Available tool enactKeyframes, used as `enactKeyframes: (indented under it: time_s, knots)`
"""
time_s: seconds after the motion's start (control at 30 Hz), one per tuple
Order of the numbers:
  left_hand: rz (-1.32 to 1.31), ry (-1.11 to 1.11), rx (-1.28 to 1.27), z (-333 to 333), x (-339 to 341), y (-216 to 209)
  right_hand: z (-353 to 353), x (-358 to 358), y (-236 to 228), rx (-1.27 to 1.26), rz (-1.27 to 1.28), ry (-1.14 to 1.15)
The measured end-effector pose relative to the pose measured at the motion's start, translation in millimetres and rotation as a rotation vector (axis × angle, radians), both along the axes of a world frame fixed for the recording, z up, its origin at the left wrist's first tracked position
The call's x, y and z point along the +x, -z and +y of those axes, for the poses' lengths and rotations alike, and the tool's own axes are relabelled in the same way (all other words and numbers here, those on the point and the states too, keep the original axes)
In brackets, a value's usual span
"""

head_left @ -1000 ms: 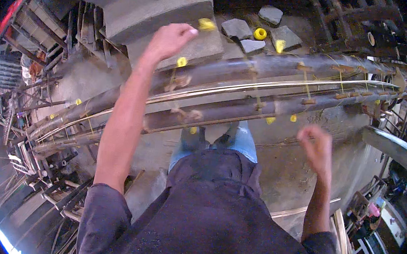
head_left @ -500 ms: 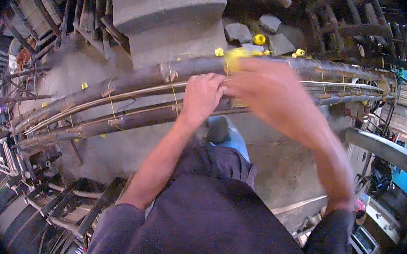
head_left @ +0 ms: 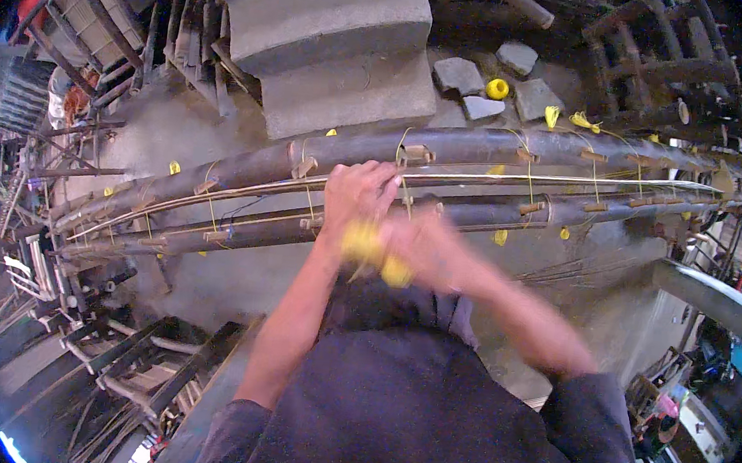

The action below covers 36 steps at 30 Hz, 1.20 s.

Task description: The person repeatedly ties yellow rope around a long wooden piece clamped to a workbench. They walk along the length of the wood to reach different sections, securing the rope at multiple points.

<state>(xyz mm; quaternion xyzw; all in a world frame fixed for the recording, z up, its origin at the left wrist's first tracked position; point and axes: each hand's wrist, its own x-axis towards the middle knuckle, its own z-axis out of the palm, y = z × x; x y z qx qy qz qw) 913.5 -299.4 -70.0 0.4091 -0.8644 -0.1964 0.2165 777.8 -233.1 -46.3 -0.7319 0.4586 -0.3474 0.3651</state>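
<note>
Two long dark poles, a far pole (head_left: 469, 143) and a near pole (head_left: 480, 213), stretch across in front of me. Thin pale strips (head_left: 259, 187) run lengthwise between them, crossed by yellow strings. My left hand (head_left: 361, 193) is closed over the strips, its fingertips close to a wooden peg (head_left: 414, 154) on the far pole. On my near side of the poles, my right hand (head_left: 427, 248), smeared by motion, grips a yellow string bundle (head_left: 370, 245). The bundle is blurred, and its lower end hangs below the fingers.
Concrete steps (head_left: 334, 58) rise beyond the poles. Several stone blocks (head_left: 459, 77) lie to their right with a yellow roll (head_left: 497, 89) among them. Yellow string bundles (head_left: 585, 122) hang along the poles. Wooden frames (head_left: 664, 59) stand at the far right.
My right hand has swung the yellow string bundle from over the far pole toward me, to the near side. My left hand stays at the strips. The view has shifted slightly.
</note>
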Motion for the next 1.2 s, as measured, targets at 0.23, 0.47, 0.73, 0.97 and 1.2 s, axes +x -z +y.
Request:
enactKeyframes:
  time_s: [0.23, 0.47, 0.73, 0.97, 1.2]
  knots:
    - [0.409, 0.009, 0.682, -18, -35, -62, 53, 53, 57, 0.276, 0.199, -0.040]
    - [0.041, -0.129, 0.925, -120, -68, 31, 39, -37, 11, -0.306, 0.116, 0.440]
    - [0.100, 0.133, 0.442, -178, 72, -25, 49, -20, -83, -0.032, 0.337, 0.713]
    - [0.067, 0.061, 0.456, -111, 140, -67, 66, 152, 45, 0.658, 0.089, 0.659]
    - [0.030, 0.099, 0.364, -34, 145, 17, -83, 146, -165, -0.001, 0.547, -0.024]
